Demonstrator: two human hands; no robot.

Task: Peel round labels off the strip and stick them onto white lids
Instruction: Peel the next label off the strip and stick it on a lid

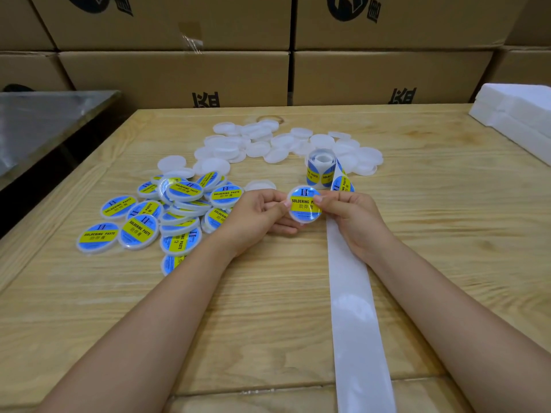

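A white lid (304, 205) bearing a blue and yellow round label hangs just above the table between both hands. My left hand (259, 213) grips its left edge with curled fingers. My right hand (354, 216) pinches its right side, thumb pressing on the label. The label roll (320, 171) stands upright just behind. Its bare white backing strip (354, 308) runs under my right hand toward the near table edge. Several plain white lids (283, 144) lie in a heap farther back.
Several labelled lids (167, 216) are piled to the left of my left hand. One plain lid (261, 184) lies just behind that hand. White foam blocks (518, 114) sit at the far right. Cardboard boxes (179, 76) wall the back. A metal table (38, 126) stands at left.
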